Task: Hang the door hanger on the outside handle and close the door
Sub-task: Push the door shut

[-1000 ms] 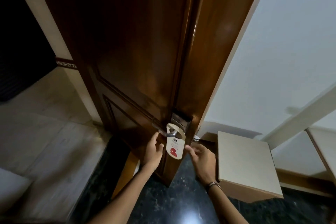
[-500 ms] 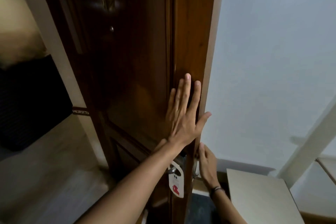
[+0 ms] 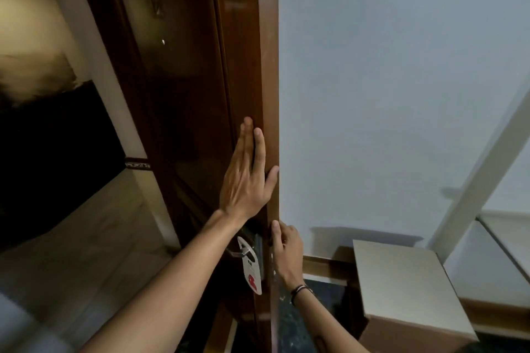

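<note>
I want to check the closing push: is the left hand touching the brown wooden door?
Touching. The head view shows the left hand laid flat, fingers spread, on the brown wooden door near its edge, with no gap visible.

- We are losing most of the handle (image 3: 239,252) behind our left forearm and the door hanger (image 3: 251,268).
- The print on the door hanger is reading too small to make out.
- Our right hand (image 3: 286,252) is hiding its fingertips behind the door (image 3: 243,66) edge.
- The box (image 3: 407,289) is running off the bottom edge.
</note>
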